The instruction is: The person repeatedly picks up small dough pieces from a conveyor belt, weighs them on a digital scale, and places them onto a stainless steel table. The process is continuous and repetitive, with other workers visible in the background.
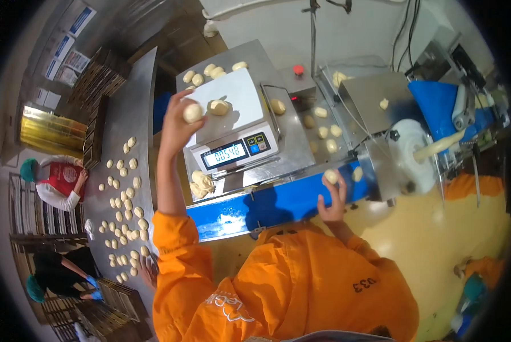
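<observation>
A ball of dough [193,113] is gripped between the thumb and fingers of my left hand [179,119], raised over the left edge of the scale's white platform [238,92]. One dough piece [219,107] rests on that platform; the scale's lit display [224,154] faces me. Over the blue conveyor belt [300,196], the fingertips of my right hand [334,199] hold another dough ball [330,176]. A further dough piece [357,174] lies on the belt just right of that hand. Torn dough [202,184] sits at the scale's front left corner.
Several dough pieces lie on the long steel table [148,107] at left, with co-workers beyond it. More dough lies behind the scale and in a steel tray [324,149]. A dough machine [409,158] stands at the belt's right end.
</observation>
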